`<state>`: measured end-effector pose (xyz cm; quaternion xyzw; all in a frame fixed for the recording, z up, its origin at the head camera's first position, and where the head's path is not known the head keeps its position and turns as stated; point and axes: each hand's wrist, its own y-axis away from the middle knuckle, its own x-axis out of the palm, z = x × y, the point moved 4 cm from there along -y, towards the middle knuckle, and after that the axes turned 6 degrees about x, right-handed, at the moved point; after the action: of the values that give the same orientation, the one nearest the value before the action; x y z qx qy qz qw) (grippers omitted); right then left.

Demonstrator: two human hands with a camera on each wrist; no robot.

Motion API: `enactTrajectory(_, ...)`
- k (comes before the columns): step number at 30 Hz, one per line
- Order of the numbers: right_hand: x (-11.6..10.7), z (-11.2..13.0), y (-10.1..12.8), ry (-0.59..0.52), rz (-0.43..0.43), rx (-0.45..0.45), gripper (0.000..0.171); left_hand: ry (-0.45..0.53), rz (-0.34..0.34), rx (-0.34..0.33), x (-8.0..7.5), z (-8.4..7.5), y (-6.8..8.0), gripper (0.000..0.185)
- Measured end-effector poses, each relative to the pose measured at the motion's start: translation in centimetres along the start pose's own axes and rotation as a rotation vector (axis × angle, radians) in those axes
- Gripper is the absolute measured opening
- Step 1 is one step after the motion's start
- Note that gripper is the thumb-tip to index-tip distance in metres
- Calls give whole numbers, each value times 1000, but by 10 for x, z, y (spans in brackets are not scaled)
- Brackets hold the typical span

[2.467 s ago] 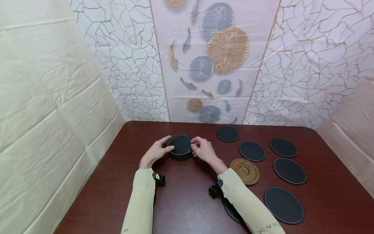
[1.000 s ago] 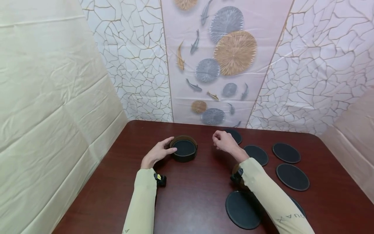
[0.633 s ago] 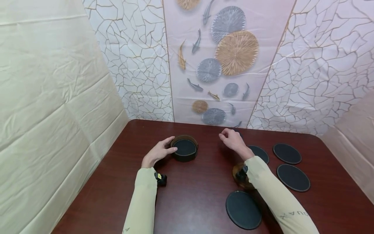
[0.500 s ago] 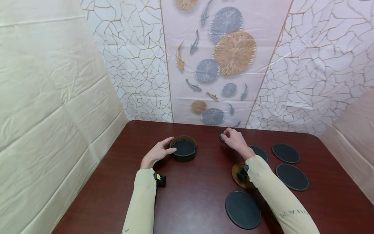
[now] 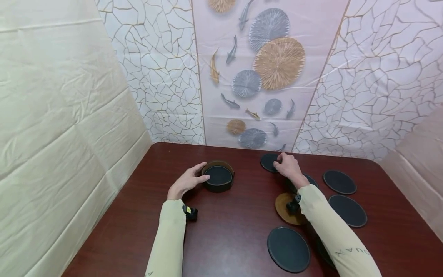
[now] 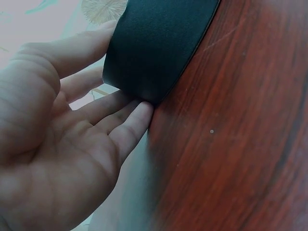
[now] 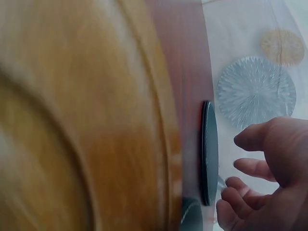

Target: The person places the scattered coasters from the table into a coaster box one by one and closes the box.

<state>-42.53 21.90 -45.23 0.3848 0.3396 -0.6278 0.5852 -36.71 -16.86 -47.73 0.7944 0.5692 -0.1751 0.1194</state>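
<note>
In the head view, a black round coaster holder (image 5: 217, 188) with a brown inner wall stands left of the table's middle. A black coaster (image 5: 219, 175) lies inside it. My left hand (image 5: 188, 181) grips the holder's left side, thumb at the near rim and fingers round the back. The left wrist view shows fingertips against the holder's dark wall (image 6: 149, 48). My right hand (image 5: 288, 167) is over the right edge of a far black coaster (image 5: 268, 162), fingers loosely bent. In the right wrist view that hand (image 7: 274, 173) has its thumb and fingers apart with nothing between them.
A brown wooden disc (image 5: 284, 207) lies under the right wrist camera. Several more black coasters lie flat on the right, including a near one (image 5: 288, 250) and a far right one (image 5: 339, 182). My right sleeve (image 5: 335, 227) partly covers others. Fabric walls surround the table.
My right hand has left the holder's rim, reached the far coaster, then shifted right to its right edge. The coaster in the holder sits lower than before. My left hand stays put.
</note>
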Motion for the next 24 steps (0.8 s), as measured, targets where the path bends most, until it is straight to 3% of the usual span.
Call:
enactTrajectory(10,-5,-16,-2,17,15,73,46,17,-11,-27,1,1,0,70)
enactTrajectory(16,-1,-25,-1,43,27,162,64,6,-15,-33,2,0,1,70)
enactTrajectory(24,-2,-25,1,158,24,128,84,4,-17,-26,2,-2,0,70)
